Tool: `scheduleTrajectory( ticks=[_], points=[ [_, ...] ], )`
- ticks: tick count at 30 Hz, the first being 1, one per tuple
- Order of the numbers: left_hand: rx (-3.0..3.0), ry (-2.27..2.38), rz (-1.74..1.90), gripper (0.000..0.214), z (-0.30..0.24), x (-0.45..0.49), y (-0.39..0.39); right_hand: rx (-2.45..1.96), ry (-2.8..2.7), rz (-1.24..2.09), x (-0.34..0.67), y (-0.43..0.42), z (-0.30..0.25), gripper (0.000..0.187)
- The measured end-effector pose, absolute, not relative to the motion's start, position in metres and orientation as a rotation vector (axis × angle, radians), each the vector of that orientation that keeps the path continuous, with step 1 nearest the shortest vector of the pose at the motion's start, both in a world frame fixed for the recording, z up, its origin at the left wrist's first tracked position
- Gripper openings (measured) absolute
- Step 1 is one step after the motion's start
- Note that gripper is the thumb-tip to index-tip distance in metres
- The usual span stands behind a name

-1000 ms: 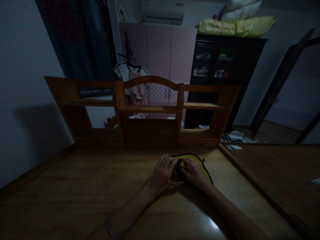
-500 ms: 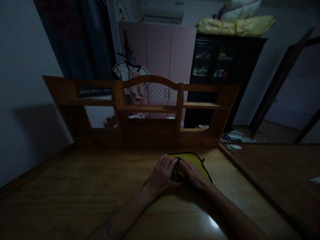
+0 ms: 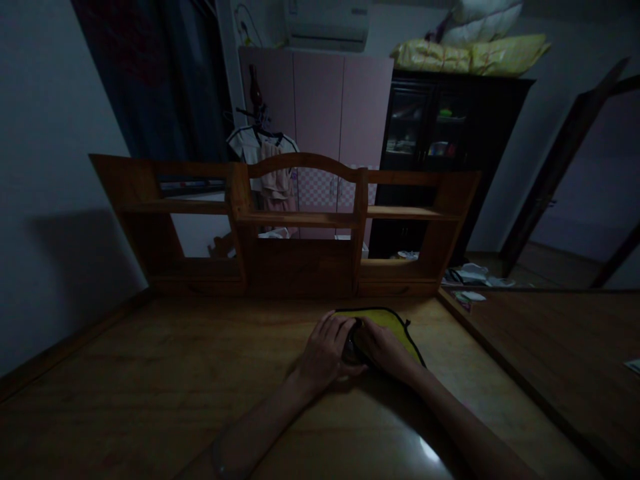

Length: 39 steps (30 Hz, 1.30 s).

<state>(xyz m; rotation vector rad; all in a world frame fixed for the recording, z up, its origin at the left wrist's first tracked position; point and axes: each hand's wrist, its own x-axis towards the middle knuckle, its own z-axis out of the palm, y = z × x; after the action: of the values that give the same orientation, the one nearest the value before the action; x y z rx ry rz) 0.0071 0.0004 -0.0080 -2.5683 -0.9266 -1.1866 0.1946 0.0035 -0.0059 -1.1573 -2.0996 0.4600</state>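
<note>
A yellow-green, flat piece (image 3: 393, 320) with black edging and a small black tab at its right corner lies on the wooden desktop. My left hand (image 3: 327, 350) curls around a dark-rimmed, rounded object (image 3: 351, 347) with a slight shine, at the left of the yellow piece; its kind is too dark to tell. Against that object's right side my right hand (image 3: 387, 347) is closed, its fingertips bent down by the dark rim and partly hidden. What the right fingers grip does not show. Part of the yellow piece lies beneath the right hand.
A wooden shelf unit (image 3: 300, 287) with open compartments stands along the desk's far edge. A raised wooden border (image 3: 500, 360) runs down the right side. On the left is a wall (image 3: 60, 253). Behind stand pink wardrobes (image 3: 317, 107) and a black cabinet (image 3: 480, 127).
My right hand has bent its fingers and turned slightly, uncovering more of the dark-rimmed object. My left hand stays in nearly the same place around it.
</note>
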Motion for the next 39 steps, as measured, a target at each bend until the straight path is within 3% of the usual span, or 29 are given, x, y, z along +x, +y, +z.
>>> scheduleTrajectory(
  ticks=[7,19,30,39],
  points=[
    [-2.578,-0.911,-1.137,0.079,-0.011,0.007,0.002,-1.118,-2.086,0.497,0.193,-0.001,-0.002,0.016],
    [-2.583,-0.882,-1.177,0.08,-0.01,0.006,0.002,-1.129,-1.936,0.626,0.195,-0.004,0.002,0.038],
    [-2.574,-0.961,-1.195,0.079,-0.004,0.005,-0.001,-1.13,-1.875,0.781,0.188,-0.009,0.01,0.037],
    [-2.589,-0.953,-1.177,0.081,-0.007,0.005,-0.001,-1.111,-1.965,0.675,0.196,0.003,-0.009,0.038]
  ],
)
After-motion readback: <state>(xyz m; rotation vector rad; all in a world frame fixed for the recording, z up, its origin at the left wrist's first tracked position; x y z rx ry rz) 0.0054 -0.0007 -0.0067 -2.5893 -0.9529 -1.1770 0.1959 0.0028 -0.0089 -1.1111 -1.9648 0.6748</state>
